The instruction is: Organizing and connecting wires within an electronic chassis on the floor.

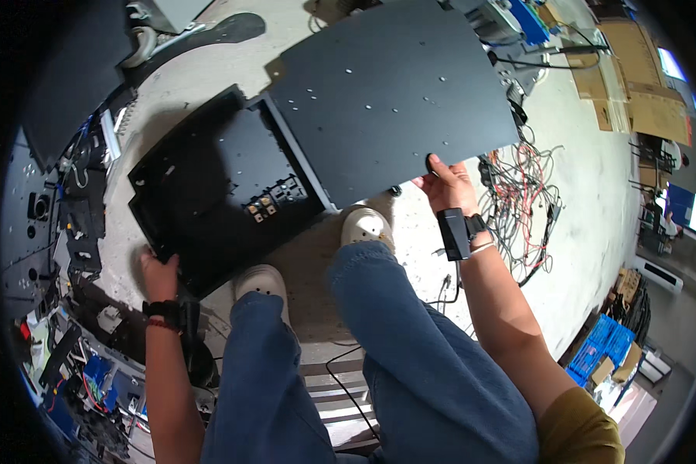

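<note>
Left hand gripping shallow black tray; right hand pinching flat, hole-dotted grey panel.

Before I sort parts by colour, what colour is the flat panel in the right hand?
Dark grey; the panel shows best in the head view.

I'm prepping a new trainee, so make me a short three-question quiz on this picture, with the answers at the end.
1. Multiple choice: what does the right hand grip?
A) A blue crate
B) A flat dark panel
C) A cardboard box

2. True or false: the left hand is resting on a shoe.

3. Short answer: what lies tangled on the floor to the right of the panel?

Key:
1. B, by its lower right corner.
2. False; it grips the shallow black casing near its lower left corner.
3. A heap of red and black cables.
</note>
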### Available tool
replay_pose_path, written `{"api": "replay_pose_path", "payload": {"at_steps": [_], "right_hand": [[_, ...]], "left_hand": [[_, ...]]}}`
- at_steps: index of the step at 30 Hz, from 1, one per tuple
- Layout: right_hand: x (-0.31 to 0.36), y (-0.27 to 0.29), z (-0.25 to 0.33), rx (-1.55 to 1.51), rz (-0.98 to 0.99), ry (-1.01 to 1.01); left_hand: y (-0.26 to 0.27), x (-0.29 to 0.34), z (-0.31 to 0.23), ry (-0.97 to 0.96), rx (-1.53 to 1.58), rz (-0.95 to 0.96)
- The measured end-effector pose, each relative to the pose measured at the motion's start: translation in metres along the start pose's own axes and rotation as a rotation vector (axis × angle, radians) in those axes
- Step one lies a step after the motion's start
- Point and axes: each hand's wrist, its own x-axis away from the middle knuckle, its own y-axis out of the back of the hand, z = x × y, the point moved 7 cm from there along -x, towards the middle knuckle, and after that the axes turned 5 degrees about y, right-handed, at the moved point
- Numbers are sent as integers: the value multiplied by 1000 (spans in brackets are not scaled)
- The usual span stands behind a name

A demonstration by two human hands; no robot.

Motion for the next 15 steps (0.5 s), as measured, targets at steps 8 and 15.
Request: {"api": "replay_pose_path", "payload": {"at_steps": [8, 15], "right_hand": [[22, -23, 22, 52, 32, 84], [88, -82, 40, 609, 131, 202]], "left_hand": [[29, 14, -35, -194, -45, -135], [53, 96, -166, -260, 774, 475]]}}
